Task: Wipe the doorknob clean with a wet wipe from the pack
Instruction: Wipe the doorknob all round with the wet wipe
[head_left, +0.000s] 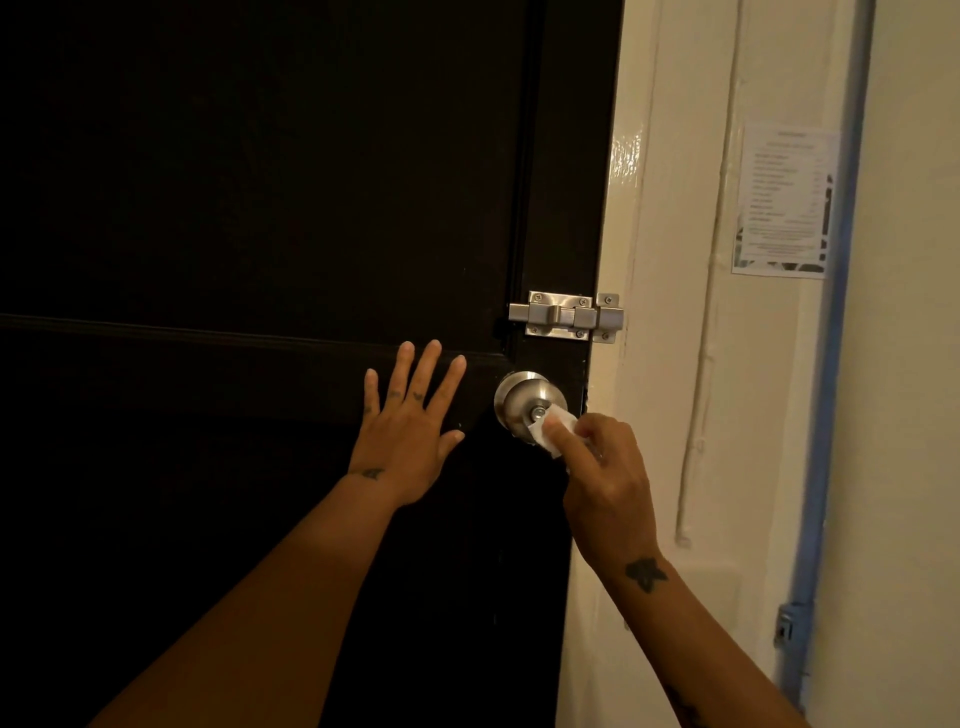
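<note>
A round silver doorknob (521, 394) sits near the right edge of a black door (260, 208). My right hand (605, 473) pinches a folded white wet wipe (551, 432) and presses it against the lower right face of the knob. My left hand (410, 426) lies flat on the door just left of the knob, fingers spread, holding nothing. The wipe pack is not in view.
A silver slide bolt (569, 316) is fixed above the knob, across the door edge. To the right is a cream wall (675, 364) with a printed paper notice (784, 202) and a blue-grey vertical pipe (826, 415).
</note>
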